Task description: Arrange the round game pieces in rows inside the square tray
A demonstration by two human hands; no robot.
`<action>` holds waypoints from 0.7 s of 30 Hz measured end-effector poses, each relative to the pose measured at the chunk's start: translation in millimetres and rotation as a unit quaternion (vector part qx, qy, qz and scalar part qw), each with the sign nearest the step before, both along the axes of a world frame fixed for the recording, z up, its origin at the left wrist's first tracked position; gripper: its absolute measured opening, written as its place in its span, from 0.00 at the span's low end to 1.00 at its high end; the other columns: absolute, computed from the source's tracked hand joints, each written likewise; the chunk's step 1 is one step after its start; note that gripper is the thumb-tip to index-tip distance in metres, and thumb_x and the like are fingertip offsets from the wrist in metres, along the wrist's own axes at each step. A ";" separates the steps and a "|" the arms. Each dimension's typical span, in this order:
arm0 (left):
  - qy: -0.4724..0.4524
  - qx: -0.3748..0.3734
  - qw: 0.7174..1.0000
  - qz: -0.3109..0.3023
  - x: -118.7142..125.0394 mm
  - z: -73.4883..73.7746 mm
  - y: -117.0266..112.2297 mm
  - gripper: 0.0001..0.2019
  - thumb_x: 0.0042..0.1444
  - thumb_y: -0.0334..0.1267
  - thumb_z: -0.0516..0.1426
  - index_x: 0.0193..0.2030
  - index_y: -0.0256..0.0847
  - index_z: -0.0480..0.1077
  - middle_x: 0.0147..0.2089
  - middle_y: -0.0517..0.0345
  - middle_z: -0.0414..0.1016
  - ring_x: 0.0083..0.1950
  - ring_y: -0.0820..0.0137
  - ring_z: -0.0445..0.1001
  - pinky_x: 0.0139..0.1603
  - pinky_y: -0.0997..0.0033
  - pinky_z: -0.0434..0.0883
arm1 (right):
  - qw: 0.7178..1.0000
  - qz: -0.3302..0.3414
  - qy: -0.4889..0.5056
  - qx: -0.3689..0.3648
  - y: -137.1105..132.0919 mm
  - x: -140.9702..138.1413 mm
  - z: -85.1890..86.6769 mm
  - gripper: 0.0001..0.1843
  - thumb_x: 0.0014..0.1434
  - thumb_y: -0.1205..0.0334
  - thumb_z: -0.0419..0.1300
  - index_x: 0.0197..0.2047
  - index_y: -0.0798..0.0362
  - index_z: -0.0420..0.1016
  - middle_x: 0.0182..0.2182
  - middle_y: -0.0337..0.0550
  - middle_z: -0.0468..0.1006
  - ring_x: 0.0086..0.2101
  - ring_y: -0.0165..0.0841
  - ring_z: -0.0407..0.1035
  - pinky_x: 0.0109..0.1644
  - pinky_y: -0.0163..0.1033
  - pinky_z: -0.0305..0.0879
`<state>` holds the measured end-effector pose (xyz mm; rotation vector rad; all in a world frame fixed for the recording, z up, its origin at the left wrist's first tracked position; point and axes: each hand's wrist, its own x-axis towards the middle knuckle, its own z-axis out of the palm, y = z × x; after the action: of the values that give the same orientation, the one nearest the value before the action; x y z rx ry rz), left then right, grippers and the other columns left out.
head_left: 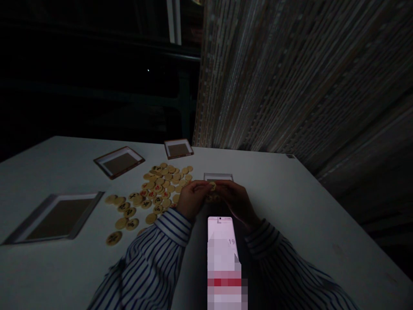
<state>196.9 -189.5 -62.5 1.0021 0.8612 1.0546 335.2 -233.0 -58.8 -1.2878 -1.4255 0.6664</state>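
My left hand (192, 198) and my right hand (237, 200) meet over the white table (290, 202), fingers curled together around a round wooden game piece (212, 186) held between their fingertips. More pale discs peek out under the hands. A pile of several round wooden pieces (158, 187) with dark and red characters lies just left of my left hand. A small shallow box (218, 176) sits right behind the hands. Both sleeves are blue-and-white striped.
A lit phone (222, 249) lies between my forearms. Three shallow trays rest on the table: a large one (54, 217) at left, one (119, 162) farther back, a small one (178, 149) at the far edge. A ribbed wall (290, 77) rises on the right. The room is dark.
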 end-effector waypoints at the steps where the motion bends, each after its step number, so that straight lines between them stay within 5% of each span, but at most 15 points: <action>1: -0.002 0.000 1.000 0.000 0.0 -0.1 0.0 0.16 0.33 0.42 0.66 0.28 0.35 0.71 0.24 0.58 0.76 0.26 0.73 0.73 0.29 0.74 0.69 | 1.000 0.001 0.003 0.003 -0.1 0.1 -0.5 0.11 0.54 0.58 0.58 0.40 0.50 0.75 0.36 0.42 0.78 0.36 0.31 0.73 0.41 0.39 0.70; 21: 0.030 0.008 1.000 -0.002 -1.4 3.6 -2.0 0.15 0.33 0.42 0.65 0.27 0.36 0.70 0.22 0.59 0.74 0.24 0.74 0.71 0.25 0.76 0.67 | 0.998 0.016 -0.049 0.021 -1.3 -0.8 2.3 0.10 0.55 0.61 0.56 0.40 0.48 0.76 0.36 0.41 0.78 0.37 0.31 0.72 0.42 0.40 0.69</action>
<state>195.5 -191.5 -58.9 1.0530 0.9006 1.0330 334.4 -234.3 -56.5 -1.2825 -1.5343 0.5975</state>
